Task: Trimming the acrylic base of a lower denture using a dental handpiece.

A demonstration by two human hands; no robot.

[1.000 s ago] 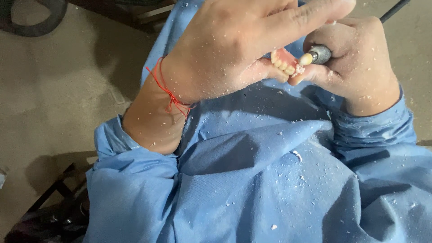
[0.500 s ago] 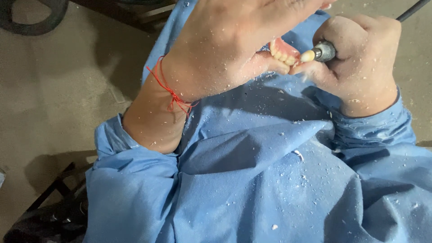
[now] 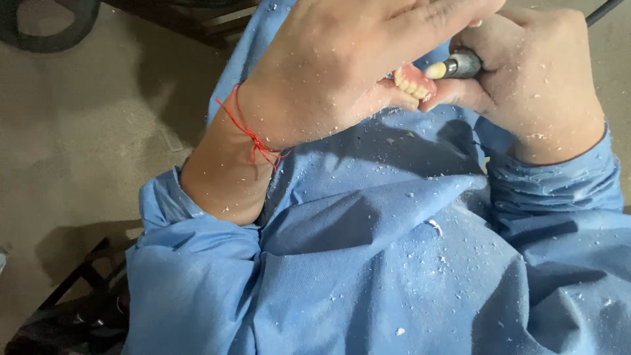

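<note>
A person in a blue gown works over the lap, both hands raised close together near the top of the view; the left hand is closed around a denture, pink base and a row of pale teeth just showing past the curled fingers, held with the teeth turned toward the tool so that the working edge lies exposed; the palm faces away from the camera, so the grip itself is hidden, though the thumb appears to press the piece from below. The right hand is clenched around a rotary handpiece, its metal collar and cream-coloured tip pointing left and touching, or all but touching, the denture; a dark cable runs off from the hand toward the upper right corner. The hands sit nearly against each other, seemingly braced for steadiness. White dust and chips speckle both hands and the gown, which catches what falls; a red thread is tied round the left wrist; a bare concrete floor lies beyond.
</note>
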